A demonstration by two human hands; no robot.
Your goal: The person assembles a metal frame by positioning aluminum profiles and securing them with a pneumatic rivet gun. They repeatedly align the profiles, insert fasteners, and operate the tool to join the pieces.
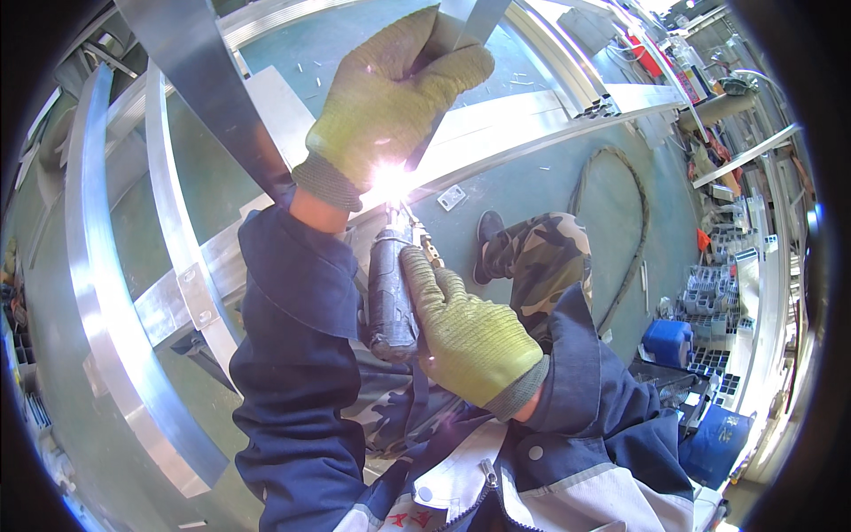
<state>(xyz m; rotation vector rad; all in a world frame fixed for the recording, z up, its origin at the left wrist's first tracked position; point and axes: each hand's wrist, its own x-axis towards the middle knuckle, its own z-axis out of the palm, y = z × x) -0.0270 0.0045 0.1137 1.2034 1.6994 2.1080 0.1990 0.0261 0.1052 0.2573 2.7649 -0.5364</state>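
Both my hands wear yellow-green work gloves with grey-green cuffs. My right hand (479,341) is closed on a welding torch (390,301), a thick black body with brass fittings along its right side. A glaring white arc (388,182) burns at the torch tip, beside my left wrist, and washes out the joint. Above it, my left hand (394,97) is closed around a flat metal bar (477,25) that shows past the fingers and below the palm. A long, pale metal beam (505,124) curves away to the right behind the arc.
Curved metal profiles (93,257) stand at the left, with a wide dark bar (199,80) slanting down near my left sleeve. A thick cable (643,213) loops on the green floor. Blue containers (667,343) and stacked cut profiles (714,306) lie at the right.
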